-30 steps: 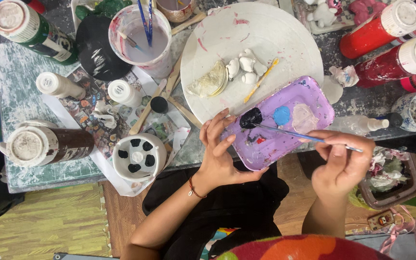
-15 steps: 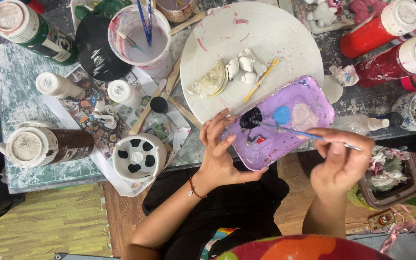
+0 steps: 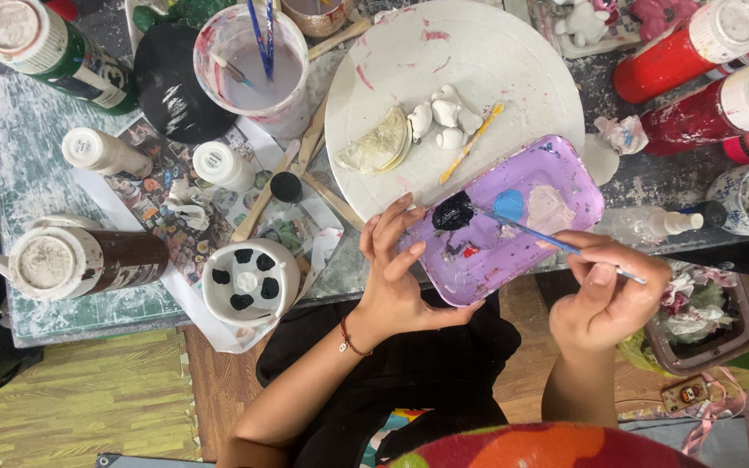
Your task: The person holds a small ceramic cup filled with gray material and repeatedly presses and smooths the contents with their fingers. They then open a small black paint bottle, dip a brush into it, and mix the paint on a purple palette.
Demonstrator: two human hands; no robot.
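Note:
My left hand (image 3: 396, 273) grips the near edge of a purple paint tray (image 3: 556, 173), holding it over the table's front edge. The tray carries a black blob of paint (image 3: 453, 211), a blue patch and a pale pinkish patch. My right hand (image 3: 604, 295) pinches a thin paintbrush (image 3: 535, 234) whose tip rests in the black paint. Behind the tray lies a large white round plate (image 3: 470, 61) with small white figurines (image 3: 444, 117), a half-round pale piece and a yellow stick.
A white cup with black spots (image 3: 249, 282) stands at the front left, near a brown bottle (image 3: 88, 260) lying on its side. A water cup with brushes (image 3: 257, 61), small white bottles, red paint bottles (image 3: 695, 43) and a spray bottle (image 3: 652, 225) crowd the table.
The brush tip has shifted slightly within the black paint; both hands stay in nearly the same place.

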